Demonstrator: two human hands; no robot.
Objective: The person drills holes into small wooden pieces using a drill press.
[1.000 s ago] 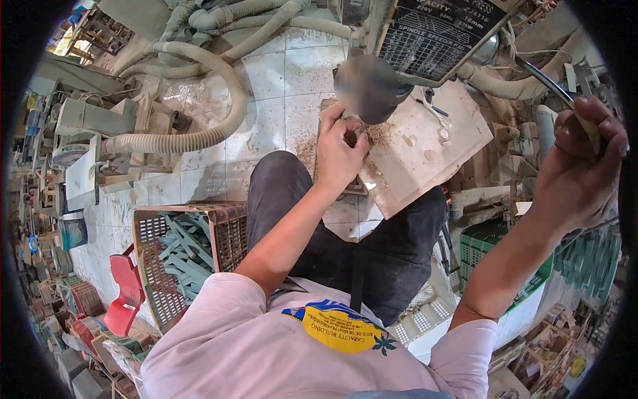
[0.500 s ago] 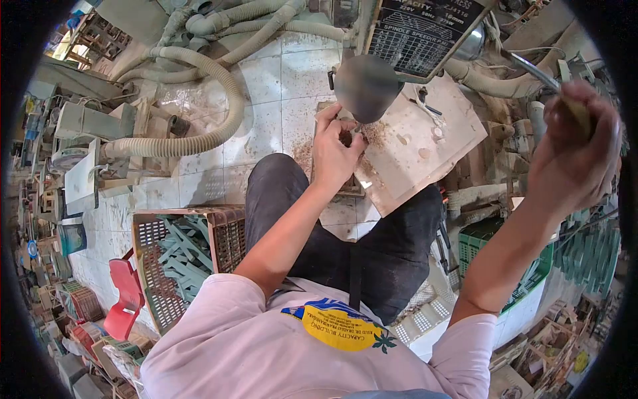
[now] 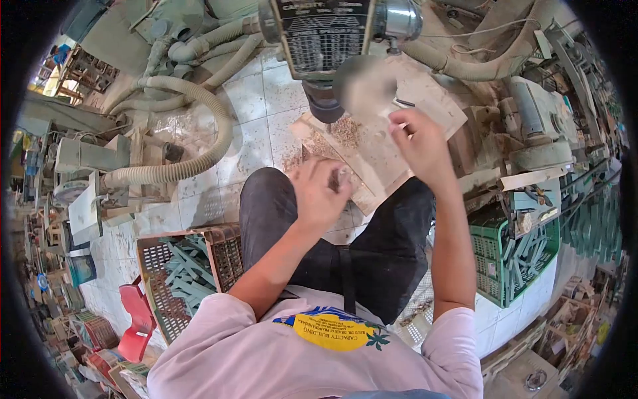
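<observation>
My left hand [image 3: 320, 193] is above my lap near the board's front edge, slightly blurred, with curled fingers around a small piece too unclear to name. My right hand [image 3: 422, 146] hovers over the right part of the dusty wooden board [image 3: 415, 86], thumb and forefinger apart and nothing visible between them. Beyond my hands stands the drill press [image 3: 325, 43] with its spindle speed plate. A dark round machine part [image 3: 325, 103] hangs below it. Wood shavings [image 3: 345, 133] lie on the board. A blurred round patch hides the area beside the machine part.
A crate [image 3: 156, 276] of grey-green strips stands at the left, by a red chair [image 3: 136, 322]. At the right is a green crate [image 3: 488, 266] with similar strips. A ribbed hose [image 3: 222, 126] curves across the floor at the left. Machinery [image 3: 531, 120] borders the right.
My right hand has come inward and down from the far right, and the long tool it held is no longer visible in it. My left hand has drawn back toward my lap. The view has shifted.
</observation>
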